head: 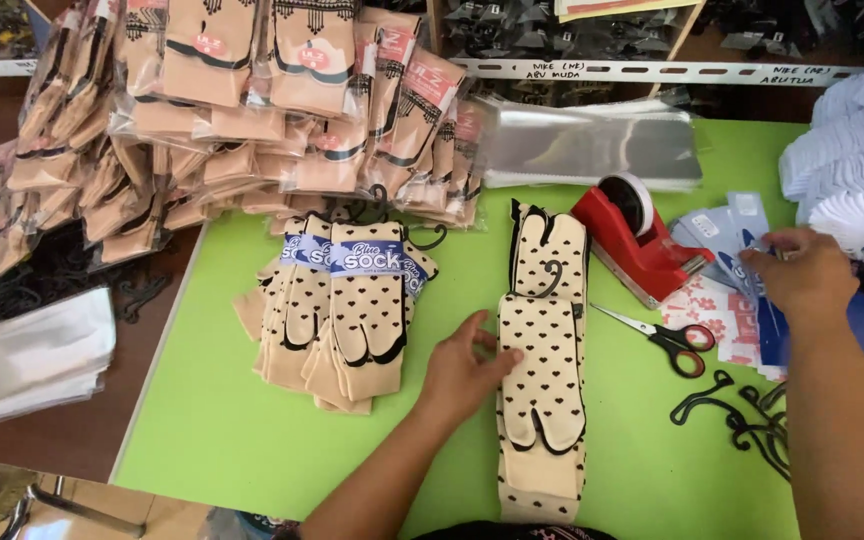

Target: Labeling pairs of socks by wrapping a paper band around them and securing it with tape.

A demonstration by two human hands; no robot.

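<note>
We look down on a bright green tabletop (252, 440) from above our own two bare arms. Our left hand (464, 368) lies flat and open, fingers spread, pressing on the left edge of a long stack of beige split-toe socks dotted with small black hearts (544, 400), which runs lengthwise down the middle of the table toward us, a black plastic hook (550, 278) resting on its upper part. Our right hand (800, 272) reaches to the far right, its fingers curled onto a loose heap of blue and white paper labels (722, 235); we cannot tell whether it has pinched one or only touches them. Between the two hands sit a red desktop tape dispenser (637, 240) and, just below it, a pair of scissors with red and black handles (667, 335), blades pointing left toward the sock stack. Near the right forearm lie several loose black plastic hangers (742, 415) (tangled together on the green surface). To the left of the left hand, well apart from it, rests a fanned bundle of the same heart-dotted socks already wrapped in blue paper bands (347, 310). Behind that, at the table's far edge, leans a large pile of beige socks sealed in clear plastic bags (252, 110), and beside it a flat stack of empty clear plastic sleeves (592, 145).
</note>
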